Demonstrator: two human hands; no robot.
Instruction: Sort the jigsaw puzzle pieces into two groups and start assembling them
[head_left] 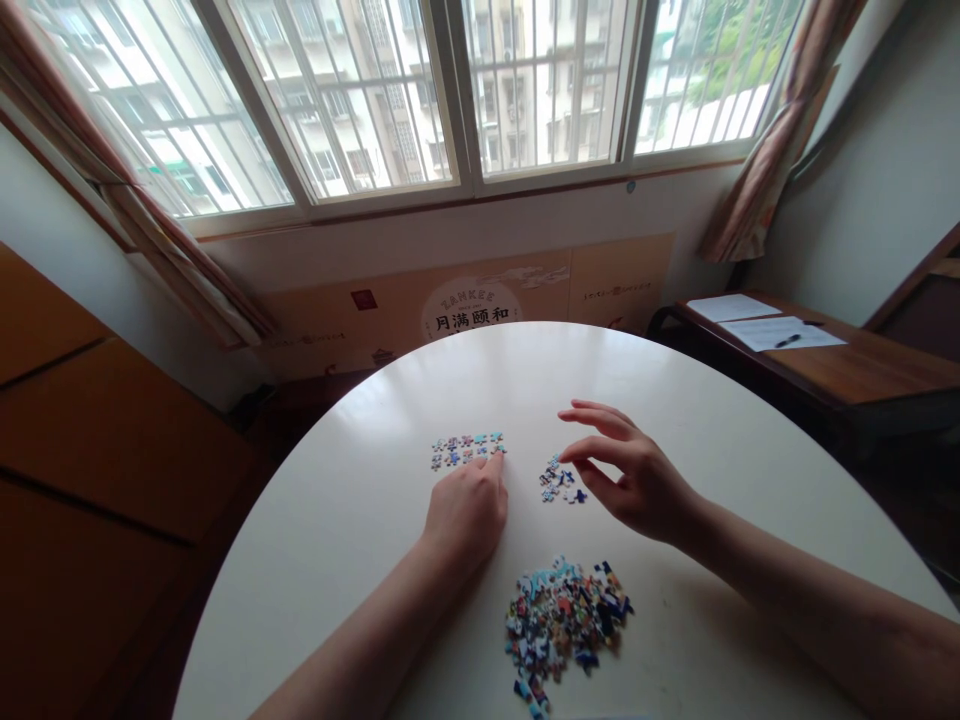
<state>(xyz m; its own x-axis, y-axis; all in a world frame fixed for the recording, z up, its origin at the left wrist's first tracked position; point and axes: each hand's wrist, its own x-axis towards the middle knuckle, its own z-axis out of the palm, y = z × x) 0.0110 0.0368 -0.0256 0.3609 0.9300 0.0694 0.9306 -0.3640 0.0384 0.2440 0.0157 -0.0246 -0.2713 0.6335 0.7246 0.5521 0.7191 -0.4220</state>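
The head view shows the bare left hand (466, 505) beyond and left of the large heap of small multicoloured cardboard jigsaw pieces (566, 612), index finger stretched onto a piece, the other fingers curled under; whether it grips anything cannot be told. The bare right hand (637, 478), beyond and right of the heap, arches with fingers parted, index and thumb tips close together; whether a piece sits between them cannot be told. The heap rests on a glossy round white table (315, 540). Far beyond it are a barred window (544, 90) and a beige printed panel (622, 275); well to its right stands a brown wooden desk (892, 350) with white papers (784, 333). The heap mixes pale blue, white, orange and dark navy. Straight beyond it lies a small loose cluster of white and blue pieces (556, 480); farther left, two short rows of separate multicoloured pieces (466, 441).
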